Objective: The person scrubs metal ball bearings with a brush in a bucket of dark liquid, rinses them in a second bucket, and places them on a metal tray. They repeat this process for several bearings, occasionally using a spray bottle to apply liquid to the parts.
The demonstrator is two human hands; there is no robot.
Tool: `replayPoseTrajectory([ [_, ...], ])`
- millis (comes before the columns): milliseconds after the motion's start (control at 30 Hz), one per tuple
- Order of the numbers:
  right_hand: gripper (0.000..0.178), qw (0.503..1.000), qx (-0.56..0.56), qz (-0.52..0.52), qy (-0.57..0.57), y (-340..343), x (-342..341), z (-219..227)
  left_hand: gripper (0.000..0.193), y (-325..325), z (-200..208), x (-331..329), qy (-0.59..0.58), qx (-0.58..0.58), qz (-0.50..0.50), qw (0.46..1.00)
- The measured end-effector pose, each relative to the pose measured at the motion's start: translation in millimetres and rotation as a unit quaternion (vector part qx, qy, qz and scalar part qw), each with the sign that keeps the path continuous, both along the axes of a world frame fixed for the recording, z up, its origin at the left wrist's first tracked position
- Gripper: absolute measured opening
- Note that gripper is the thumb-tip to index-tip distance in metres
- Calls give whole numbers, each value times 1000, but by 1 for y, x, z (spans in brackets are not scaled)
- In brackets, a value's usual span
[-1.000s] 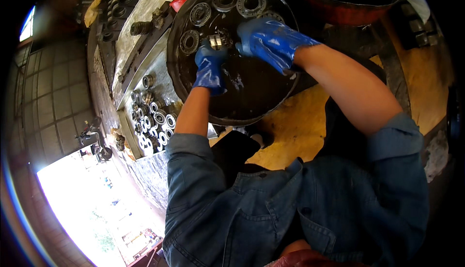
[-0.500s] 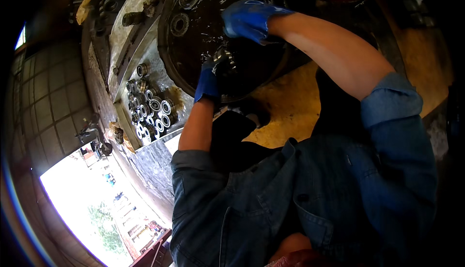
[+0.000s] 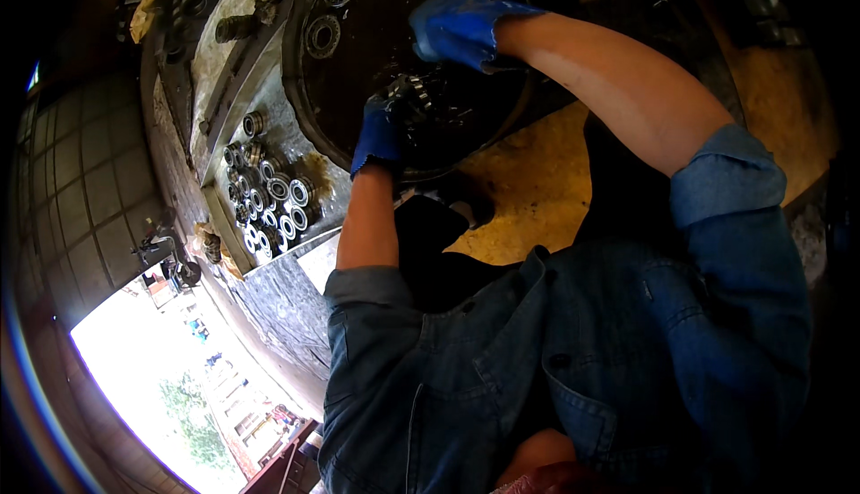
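Observation:
A dark round basin (image 3: pixel 300 104) of dark liquid is in front of me. My left hand (image 3: pixel 378 132), in a blue glove, is closed round a metal bearing (image 3: pixel 414 95) over the liquid, near the basin's close side. To its upper right, my right hand (image 3: pixel 459 28), also gloved in blue, hangs over the basin with fingers curled. Whatever those fingers hold, if anything, is hidden. Several ring bearings, among them a bearing (image 3: pixel 322 35) at the left, lie along the basin's far inner side.
Left of the basin, a metal tray (image 3: pixel 327 194) holds several shiny bearings (image 3: pixel 278 188) in a cluster. Dark metal parts (image 3: pixel 236 28) sit beyond it. A yellowish floor patch (image 3: pixel 528 198) shows below the basin, and a bright doorway (image 3: pixel 134 351) stands at the lower left.
My left hand and the bearing have shifted slightly within the basin. The right hand stays in nearly the same place. The surroundings have slid slightly left in the picture.

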State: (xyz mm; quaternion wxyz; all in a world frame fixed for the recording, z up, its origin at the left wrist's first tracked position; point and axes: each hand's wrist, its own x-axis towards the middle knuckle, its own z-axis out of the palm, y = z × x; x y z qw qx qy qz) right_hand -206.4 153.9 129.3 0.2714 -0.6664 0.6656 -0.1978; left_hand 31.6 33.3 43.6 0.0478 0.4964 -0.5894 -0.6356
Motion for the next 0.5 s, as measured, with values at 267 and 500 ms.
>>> replayPoseTrajectory([
  [267,13,999,-4,26,20,-32,26,-67,31,-11,-8,21,-18,26,-1,1000],
  [500,38,992,109,25,-51,-58,55,-148,25,-5,-5,25,8,-18,-50,999],
])
